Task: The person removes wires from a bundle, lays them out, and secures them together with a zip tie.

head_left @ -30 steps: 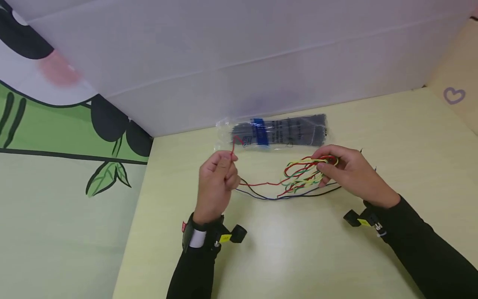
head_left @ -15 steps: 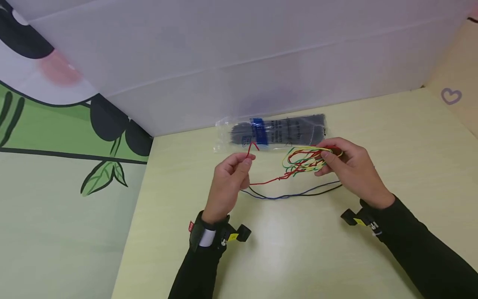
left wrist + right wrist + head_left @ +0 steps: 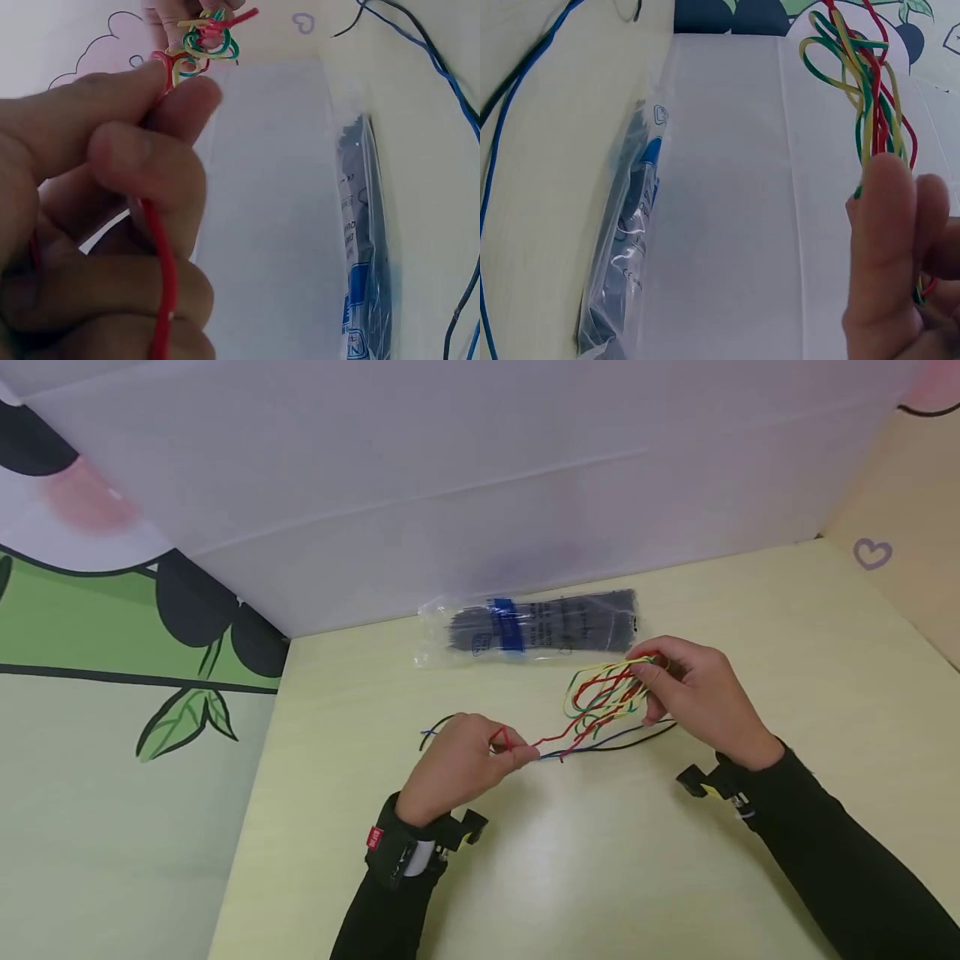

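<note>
My left hand pinches a red wire between thumb and fingers, low over the table. That wire runs right to a looped bundle of red, yellow and green wires. My right hand grips the bundle's right end between thumb and fingers, and the loops hang leftward from it. In the right wrist view the loops stand out beyond the thumb. Blue and black wires lie on the table beneath, their left ends showing beyond the left hand. The left hand's palm hides their middle part.
Behind the hands, a clear plastic bag of long dark strips with a blue label lies by the white back panel. A beige side panel stands at the right. The pale tabletop extends toward the front.
The left hand rose rightward with the red wire, then turned palm-down and dropped lower. The right hand lifted the bundle slightly off the blue and black wires and keeps its grip.
</note>
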A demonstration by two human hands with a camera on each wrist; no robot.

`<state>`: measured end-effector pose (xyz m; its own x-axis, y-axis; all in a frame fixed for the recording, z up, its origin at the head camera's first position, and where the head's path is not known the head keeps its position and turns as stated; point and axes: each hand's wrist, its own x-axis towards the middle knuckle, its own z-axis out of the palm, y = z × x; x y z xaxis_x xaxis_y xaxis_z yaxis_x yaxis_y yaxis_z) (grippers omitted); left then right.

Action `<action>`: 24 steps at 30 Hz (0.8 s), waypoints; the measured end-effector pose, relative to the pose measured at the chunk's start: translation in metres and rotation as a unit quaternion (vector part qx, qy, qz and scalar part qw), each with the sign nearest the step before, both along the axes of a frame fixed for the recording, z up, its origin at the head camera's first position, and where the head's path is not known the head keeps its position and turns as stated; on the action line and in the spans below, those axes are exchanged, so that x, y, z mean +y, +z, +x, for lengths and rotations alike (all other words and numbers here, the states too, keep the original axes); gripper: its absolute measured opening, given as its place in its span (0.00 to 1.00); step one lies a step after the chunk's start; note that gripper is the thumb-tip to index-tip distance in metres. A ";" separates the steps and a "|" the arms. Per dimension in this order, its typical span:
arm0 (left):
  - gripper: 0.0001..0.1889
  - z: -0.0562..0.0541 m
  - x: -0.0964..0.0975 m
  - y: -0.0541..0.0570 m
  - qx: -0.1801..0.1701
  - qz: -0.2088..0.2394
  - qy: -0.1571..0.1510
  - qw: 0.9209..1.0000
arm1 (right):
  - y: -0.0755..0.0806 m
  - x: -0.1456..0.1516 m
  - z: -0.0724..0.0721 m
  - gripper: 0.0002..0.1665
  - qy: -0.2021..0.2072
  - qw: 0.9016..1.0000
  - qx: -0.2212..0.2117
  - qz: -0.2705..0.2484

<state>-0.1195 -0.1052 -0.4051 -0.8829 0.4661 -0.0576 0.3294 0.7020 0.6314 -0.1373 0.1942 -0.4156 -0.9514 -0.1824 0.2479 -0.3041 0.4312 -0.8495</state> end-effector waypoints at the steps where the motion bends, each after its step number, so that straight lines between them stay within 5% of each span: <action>1: 0.09 0.000 -0.003 0.002 -0.004 0.015 0.004 1.000 | 0.001 0.002 0.000 0.11 -0.004 1.000 -0.009 -0.004; 6: 0.13 0.001 -0.021 0.008 -0.056 0.101 0.004 0.993 | 0.009 0.012 0.000 0.13 -0.017 0.998 -0.052 -0.028; 10: 0.13 0.000 -0.033 0.010 -0.086 0.130 0.015 0.988 | 0.012 0.017 -0.001 0.13 -0.017 0.998 -0.052 -0.036; 16: 0.06 -0.004 -0.028 0.002 -0.043 0.176 0.042 0.982 | 0.011 0.018 0.000 0.11 -0.022 0.999 -0.014 -0.032; 21: 0.06 -0.004 -0.017 -0.003 -0.033 0.134 0.004 0.990 | 0.005 0.011 -0.001 0.13 -0.002 0.997 0.019 -0.078; 24: 0.07 -0.005 -0.012 -0.002 0.014 0.113 0.001 0.994 | 0.002 0.006 0.000 0.14 0.001 0.996 0.034 -0.085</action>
<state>-0.1243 -0.1167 -0.4074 -0.8836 0.4625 0.0732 0.3481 0.5442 0.7634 -0.1373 0.1999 -0.4131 -0.9310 -0.1343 0.3395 -0.3644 0.2832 -0.8871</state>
